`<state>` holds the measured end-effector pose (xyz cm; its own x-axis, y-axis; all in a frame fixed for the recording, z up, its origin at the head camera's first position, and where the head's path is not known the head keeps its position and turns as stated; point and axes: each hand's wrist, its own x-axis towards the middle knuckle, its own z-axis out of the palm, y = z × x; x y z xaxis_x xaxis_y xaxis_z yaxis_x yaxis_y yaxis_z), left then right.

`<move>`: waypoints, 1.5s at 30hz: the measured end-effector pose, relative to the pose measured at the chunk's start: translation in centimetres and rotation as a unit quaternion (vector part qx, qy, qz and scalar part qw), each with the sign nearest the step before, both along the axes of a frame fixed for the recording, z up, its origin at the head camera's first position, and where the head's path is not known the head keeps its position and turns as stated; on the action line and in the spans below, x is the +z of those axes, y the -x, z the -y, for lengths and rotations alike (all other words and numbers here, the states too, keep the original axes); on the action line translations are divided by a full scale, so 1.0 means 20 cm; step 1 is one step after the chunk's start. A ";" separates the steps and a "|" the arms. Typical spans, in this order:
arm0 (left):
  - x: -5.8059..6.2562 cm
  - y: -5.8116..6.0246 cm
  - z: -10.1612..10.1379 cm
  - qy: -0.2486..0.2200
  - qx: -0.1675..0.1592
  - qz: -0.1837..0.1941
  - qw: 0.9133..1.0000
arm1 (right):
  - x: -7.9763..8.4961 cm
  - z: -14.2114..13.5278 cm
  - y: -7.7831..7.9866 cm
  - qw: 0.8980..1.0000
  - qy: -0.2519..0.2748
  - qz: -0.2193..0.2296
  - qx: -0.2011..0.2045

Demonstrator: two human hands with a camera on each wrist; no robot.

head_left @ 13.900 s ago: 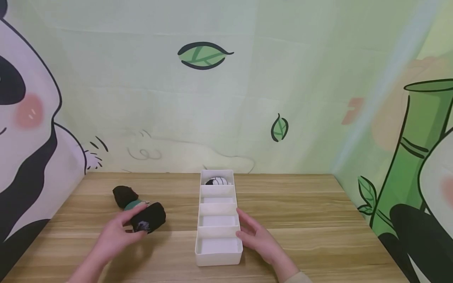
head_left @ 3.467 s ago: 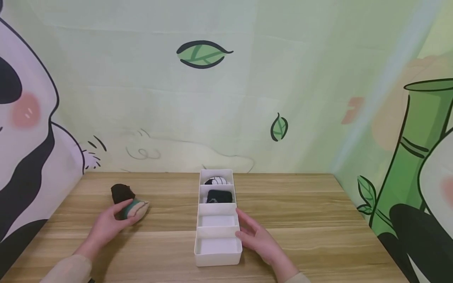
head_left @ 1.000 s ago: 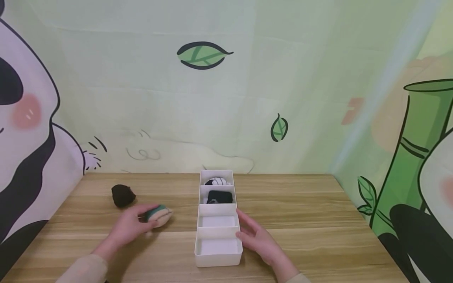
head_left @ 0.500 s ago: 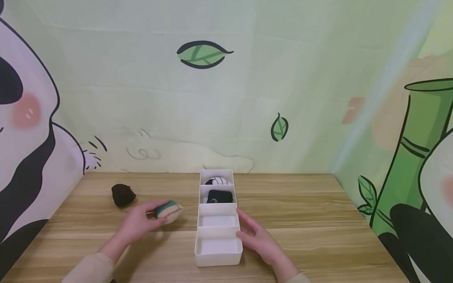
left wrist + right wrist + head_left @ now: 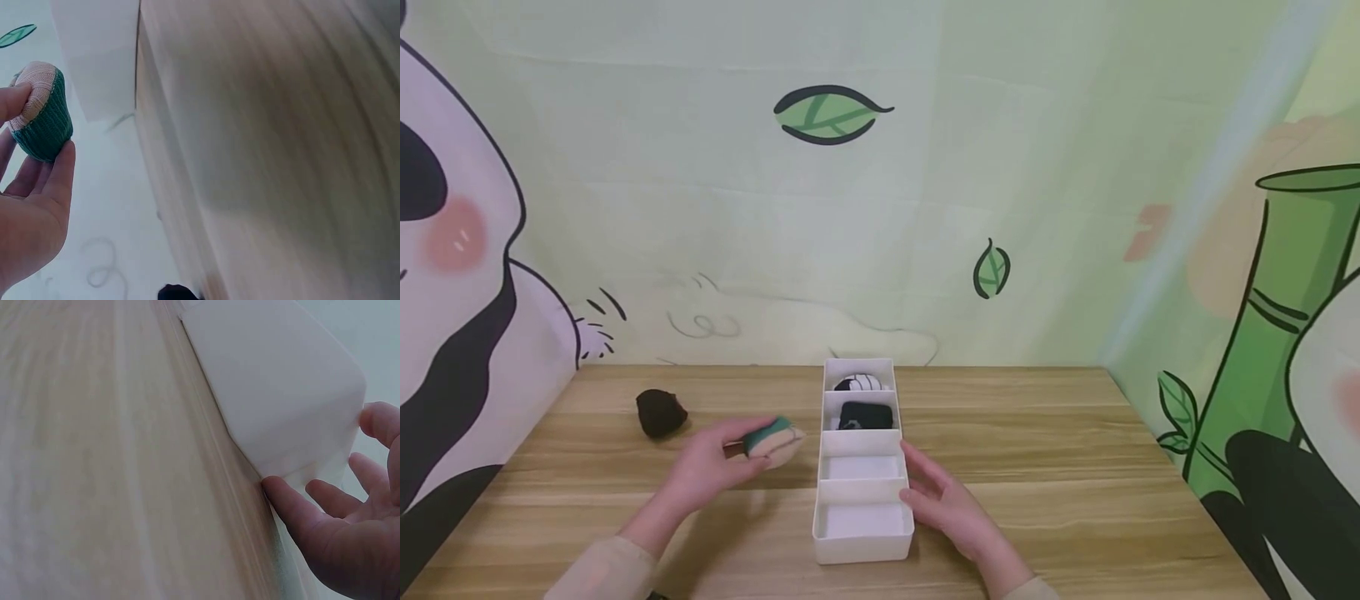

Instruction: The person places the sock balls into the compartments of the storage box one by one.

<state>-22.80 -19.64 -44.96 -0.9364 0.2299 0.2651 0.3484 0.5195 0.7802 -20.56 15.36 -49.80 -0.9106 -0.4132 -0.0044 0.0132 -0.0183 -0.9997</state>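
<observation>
A rolled-up sock in green and pale pink (image 5: 775,442), its ribbed knit plain in the left wrist view, is pinched between thumb and fingers of my left hand (image 5: 711,462). The hand carries it above the table, just left of a long white divided box (image 5: 862,548). Against the box's right side rest the fingertips of my right hand (image 5: 951,512), thumb near the rim. A black-and-white striped roll (image 5: 859,382) fills the farthest compartment. A black rolled sock (image 5: 866,415) lies in the second. The two nearer compartments show bare floors.
A dark rolled sock (image 5: 660,413) lies at the far left of the wooden table (image 5: 1015,433). Behind the table hangs a printed cloth (image 5: 880,208) with pandas, leaves and bamboo.
The black sock went into the second compartment, then my left hand took the green-and-pink sock from beside the dark one. It has since moved right towards the box. My right hand stays put.
</observation>
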 end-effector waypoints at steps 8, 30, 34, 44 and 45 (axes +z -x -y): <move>0.04 0.01 -0.07 0.017 -0.013 -0.034 0.999 | 0.00 0.00 0.00 1.000 -0.004 0.002 -0.004; 0.08 0.04 -0.27 -0.025 -0.035 -0.047 0.998 | 0.01 0.00 0.00 1.000 -0.009 0.002 -0.006; 0.08 0.05 -0.31 -0.027 -0.040 -0.052 0.997 | 0.01 0.00 0.00 1.000 -0.010 0.001 -0.005; 0.07 0.06 -0.41 -0.010 -0.087 -0.089 0.992 | 0.00 -0.01 0.01 1.000 0.003 0.000 0.013; 0.07 0.06 -0.42 0.001 -0.091 -0.097 0.991 | 0.00 -0.01 0.01 1.000 0.004 0.001 0.013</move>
<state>-24.02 -11.19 -43.55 -0.8107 0.3908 0.4359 0.5801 0.4351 0.6887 -20.67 15.58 -49.75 -0.8992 -0.4375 -0.0029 0.0155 -0.0252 -0.9996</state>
